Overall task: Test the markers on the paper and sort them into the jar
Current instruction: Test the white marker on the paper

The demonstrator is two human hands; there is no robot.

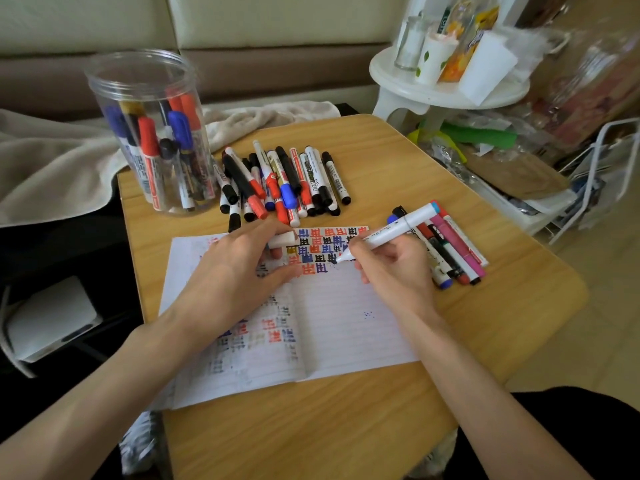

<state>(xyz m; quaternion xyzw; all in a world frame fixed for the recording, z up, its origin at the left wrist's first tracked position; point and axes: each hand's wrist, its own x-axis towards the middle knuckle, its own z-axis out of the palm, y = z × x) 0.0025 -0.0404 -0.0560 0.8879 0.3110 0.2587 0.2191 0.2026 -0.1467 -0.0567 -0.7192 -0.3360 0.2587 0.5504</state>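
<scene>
Wooden table (pixel 398 161) is carrying lined paper (pixel 346 323). Right hand (pixel 391 268) is gripping 1 white marker (pixel 391 230), tip touching paper, barrel slanting up-right. Left hand (pixel 235 271) is pinching a white cap (pixel 282 240); jar (pixel 152 133) is standing far-left, nearer that hand.

One wide-angle camera rides on my head, facing forward and down, close above the paper (pixel 346 323) on the wooden table (pixel 415 161).

Soft, even daylight, faint shadows; centre sharp, while wide-angle edges bend and the upper right corner blurs.
</scene>
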